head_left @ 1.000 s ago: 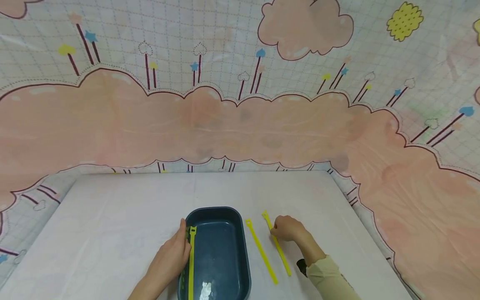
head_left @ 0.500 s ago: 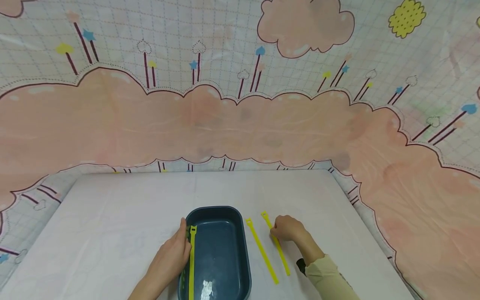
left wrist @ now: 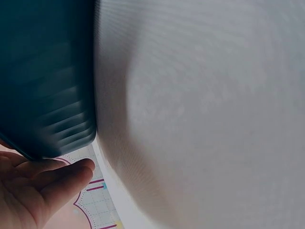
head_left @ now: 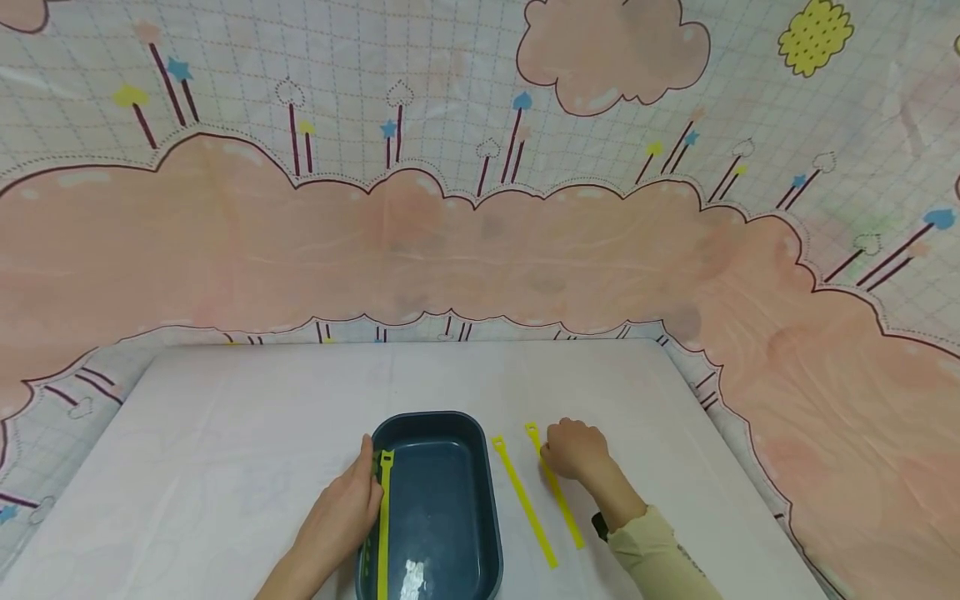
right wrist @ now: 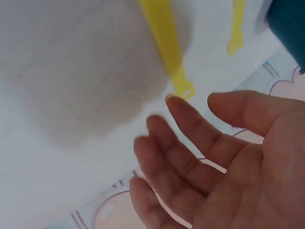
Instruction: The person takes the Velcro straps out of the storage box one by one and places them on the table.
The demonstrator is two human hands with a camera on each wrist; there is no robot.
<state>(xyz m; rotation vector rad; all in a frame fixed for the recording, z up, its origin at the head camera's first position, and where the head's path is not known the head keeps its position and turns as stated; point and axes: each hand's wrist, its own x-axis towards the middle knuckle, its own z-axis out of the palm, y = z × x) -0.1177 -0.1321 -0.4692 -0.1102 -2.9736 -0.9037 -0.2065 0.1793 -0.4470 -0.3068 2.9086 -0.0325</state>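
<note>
My left hand (head_left: 336, 518) grips the left wall of a deep dark blue tray (head_left: 491, 517), in the head view. One flat yellow cable tie (head_left: 384, 525) with a slotted head lies along that wall inside. In the left wrist view the fingers (left wrist: 66, 183) reach to the tray's outer edge. My right hand (head_left: 579, 450) is over the outer of two yellow cable ties (head_left: 567, 512) on the table; its fingers bend loosely and hold nothing in the right wrist view. The other tie (head_left: 525, 504) lies between it and the tray.
A white cloth covers the table (head_left: 247, 450). Behind and at the sides hangs a patterned cloth (head_left: 450, 258) with clouds. A dark band (head_left: 600, 525) shows at my right wrist, beside the pale sleeve (head_left: 656, 550).
My right hand has risen slightly and turned, off the outer cable tie, which has shifted a little to the right. The left hand and the tray have not moved.
</note>
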